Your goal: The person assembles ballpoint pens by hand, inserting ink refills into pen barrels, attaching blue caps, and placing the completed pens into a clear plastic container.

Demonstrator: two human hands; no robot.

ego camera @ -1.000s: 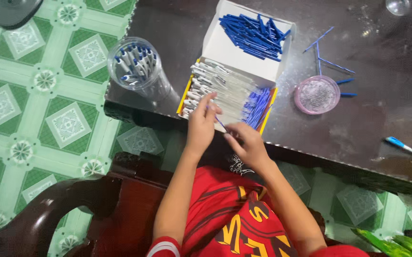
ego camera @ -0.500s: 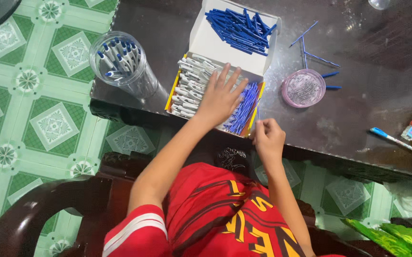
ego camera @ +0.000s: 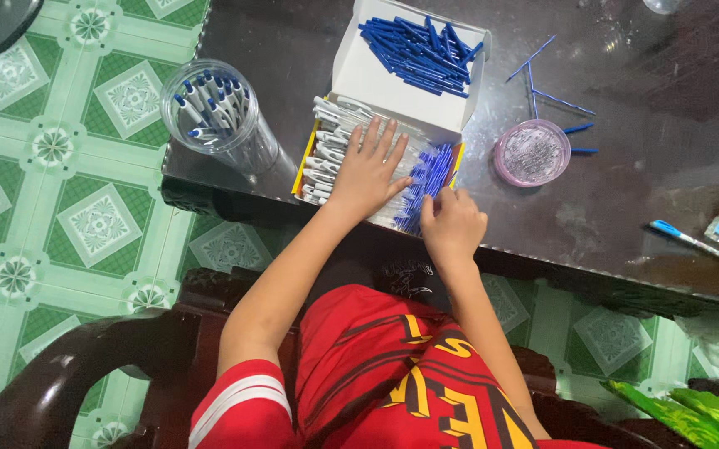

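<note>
Over the pen tray (ego camera: 301, 162), left hand (ego camera: 368, 170) grip spread flat, right hand (ego camera: 453, 224) grip unclear.

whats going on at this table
A seated person in a red shirt works over a box of pen parts on a dark table. The left hand lies flat on the clear barrels; the right hand is at the blue pieces. A clear jar holds assembled pens.
</note>
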